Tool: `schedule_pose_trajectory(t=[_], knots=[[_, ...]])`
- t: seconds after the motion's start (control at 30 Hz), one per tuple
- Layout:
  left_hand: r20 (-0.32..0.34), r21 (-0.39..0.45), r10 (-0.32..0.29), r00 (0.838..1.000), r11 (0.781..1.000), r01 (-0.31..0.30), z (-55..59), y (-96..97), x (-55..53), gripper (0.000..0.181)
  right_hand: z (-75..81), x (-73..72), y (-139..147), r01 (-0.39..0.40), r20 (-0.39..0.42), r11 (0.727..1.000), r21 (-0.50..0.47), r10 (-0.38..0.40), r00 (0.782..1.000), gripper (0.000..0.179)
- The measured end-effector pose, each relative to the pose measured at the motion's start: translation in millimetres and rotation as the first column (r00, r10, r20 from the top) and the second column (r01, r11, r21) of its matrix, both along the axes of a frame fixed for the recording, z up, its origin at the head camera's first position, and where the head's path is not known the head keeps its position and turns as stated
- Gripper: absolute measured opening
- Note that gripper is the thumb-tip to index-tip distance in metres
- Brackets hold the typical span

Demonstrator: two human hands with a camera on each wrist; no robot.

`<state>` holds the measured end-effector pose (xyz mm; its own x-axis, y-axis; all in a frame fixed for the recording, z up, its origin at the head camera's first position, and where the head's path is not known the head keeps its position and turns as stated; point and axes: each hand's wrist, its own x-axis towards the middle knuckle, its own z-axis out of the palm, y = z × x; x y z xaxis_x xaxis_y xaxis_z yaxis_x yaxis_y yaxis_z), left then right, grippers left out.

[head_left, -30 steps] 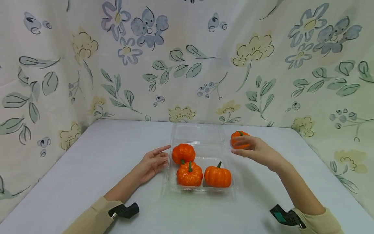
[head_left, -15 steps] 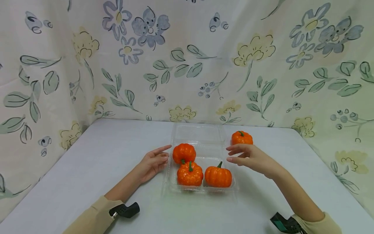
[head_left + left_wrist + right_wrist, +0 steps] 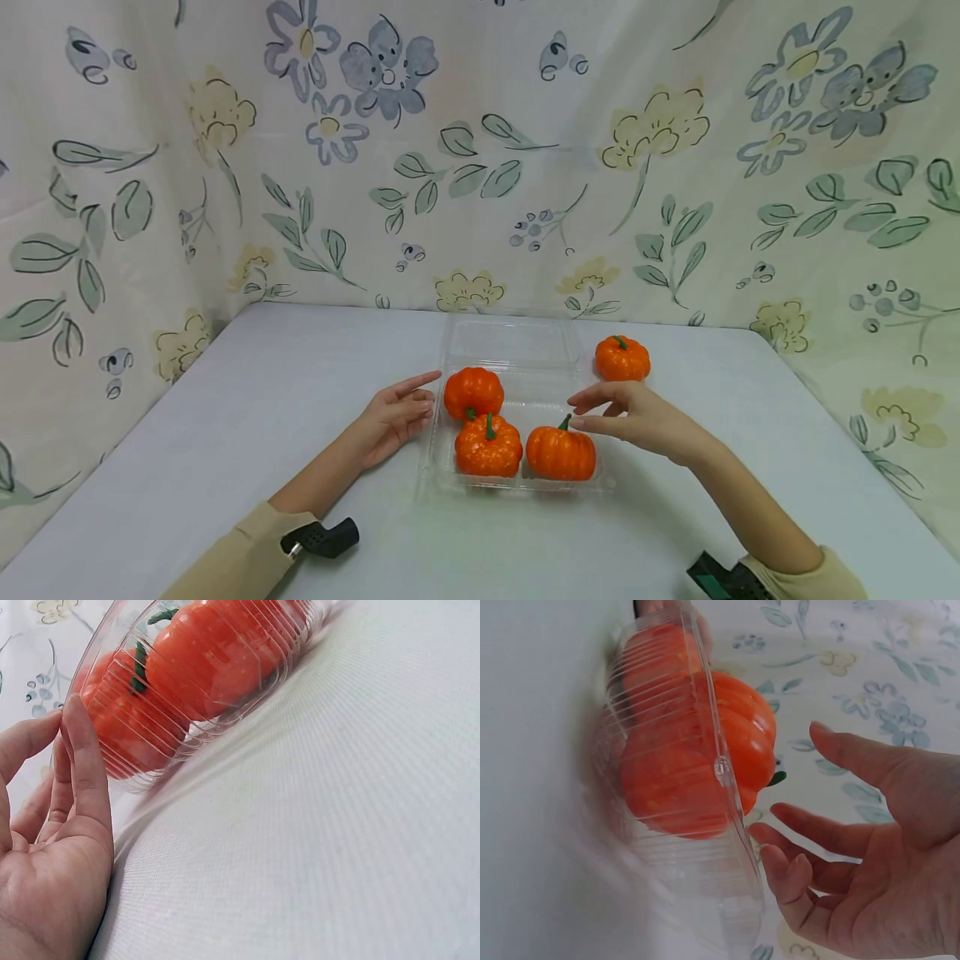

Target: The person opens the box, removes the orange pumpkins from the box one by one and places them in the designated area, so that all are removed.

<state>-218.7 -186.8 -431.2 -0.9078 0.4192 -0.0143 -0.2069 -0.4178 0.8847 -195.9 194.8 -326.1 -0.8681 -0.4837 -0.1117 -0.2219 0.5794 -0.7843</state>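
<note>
A clear plastic clamshell box [image 3: 517,486] lies with its lid [image 3: 512,343] laid back. Inside are three small orange toy pumpkins: one at back left [image 3: 473,393], a speckled one at front left [image 3: 488,447] and one at front right [image 3: 561,454]. My left hand [image 3: 393,421] is at the box's left side; in the left wrist view its fingertips [image 3: 77,712] touch the rim. Over the box's right side hovers my right hand [image 3: 633,417], thumb and fingers spread, holding nothing. The right wrist view shows a gap between it and the front-right pumpkin [image 3: 742,735].
Another orange pumpkin [image 3: 622,358] sits on the white table [image 3: 300,358] to the right of the lid. Behind the table hangs a floral curtain [image 3: 480,167]. Black wrist cameras are strapped over the beige sleeves [image 3: 240,554].
My right hand has moved from in front of the far-right pumpkin leftward and nearer, to the stem of the front-right pumpkin. My left hand and the pumpkins stay where they were.
</note>
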Motion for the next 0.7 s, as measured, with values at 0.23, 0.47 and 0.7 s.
schedule_pose_trajectory(t=[0.23,0.47,0.7], knots=[[-0.003,0.003,0.003,1.0,1.0,-0.003,0.4,0.2,0.4,0.051,-2.3,2.5,-4,0.006,0.005,1.0,0.027,-0.006,1.0,0.038],[-0.012,-0.007,0.004,1.0,1.0,-0.004,0.7,0.3,0.7,0.053,-2.9,6.0,-9,0.008,-0.005,0.999,0.048,-0.007,1.0,0.033],[-0.015,-0.007,0.006,1.0,1.0,-0.007,1.3,0.4,1.4,0.054,-3.9,7.8,-14,0.017,-0.037,0.996,0.093,-0.014,0.999,0.033]])
